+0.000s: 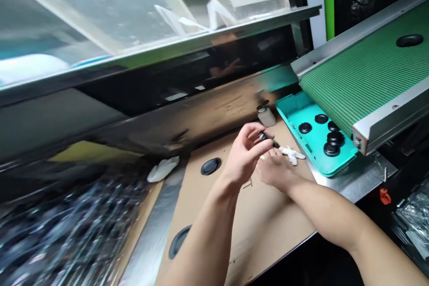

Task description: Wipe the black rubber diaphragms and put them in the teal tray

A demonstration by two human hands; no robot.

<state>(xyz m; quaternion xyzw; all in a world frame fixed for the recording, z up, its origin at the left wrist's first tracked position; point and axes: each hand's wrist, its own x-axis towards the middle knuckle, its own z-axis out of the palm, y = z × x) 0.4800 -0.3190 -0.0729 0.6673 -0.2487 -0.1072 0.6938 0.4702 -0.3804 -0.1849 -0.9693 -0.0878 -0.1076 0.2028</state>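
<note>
My left hand is closed, thumb and fingers pinching a small, dark, shiny part whose kind is too blurred to make out. Just below and to the right, my right hand has its fingers curled close to that part; what they hold, if anything, is hidden. Beyond the right fingertips lies a crumpled white piece, perhaps cloth. Both hands are over a brown cardboard sheet. A black round disc rests on it left of my left hand, and another black disc is partly behind my left forearm.
A turquoise tray with several black round parts stands at the right, below the end of a green conveyor belt carrying one black ring. A small bottle stands behind the hands. Blurred clear-and-dark items lie at left.
</note>
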